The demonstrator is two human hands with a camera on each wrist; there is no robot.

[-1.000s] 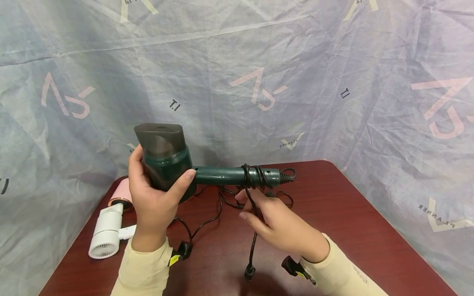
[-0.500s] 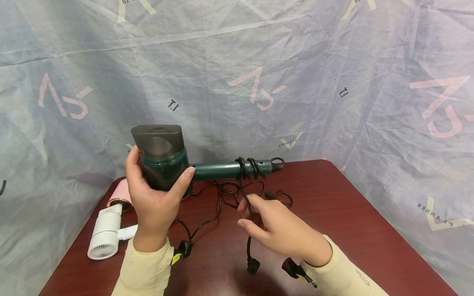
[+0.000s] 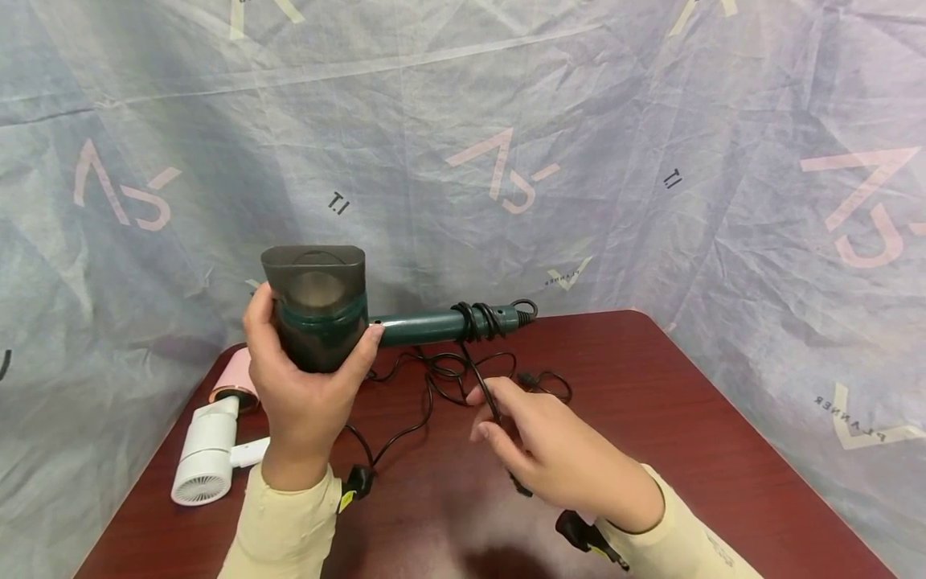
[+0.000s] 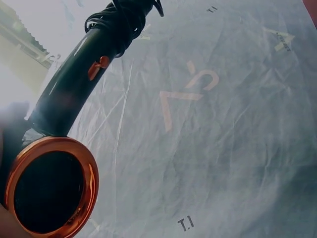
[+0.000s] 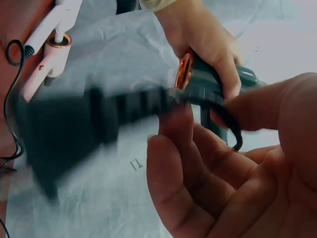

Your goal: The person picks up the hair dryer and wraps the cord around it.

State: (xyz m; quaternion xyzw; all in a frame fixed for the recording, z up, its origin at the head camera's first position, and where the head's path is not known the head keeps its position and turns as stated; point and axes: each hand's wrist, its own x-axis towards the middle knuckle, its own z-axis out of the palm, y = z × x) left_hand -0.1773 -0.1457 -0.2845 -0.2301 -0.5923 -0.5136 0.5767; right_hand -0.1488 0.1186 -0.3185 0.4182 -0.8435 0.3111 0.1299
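Two dryers, a white dryer [image 3: 205, 462] and a pink dryer [image 3: 235, 371], lie on the table [image 3: 687, 450] at eight and nine o'clock from the left hand [image 3: 307, 402], which grips a green dryer [image 3: 321, 331], handle toward three. At four o'clock from it, the right hand [image 3: 560, 442] pinches its black cord [image 3: 477, 375].

White dryer [image 3: 205, 462], pink dryer [image 3: 237, 374], printed backdrop [image 3: 405, 185]
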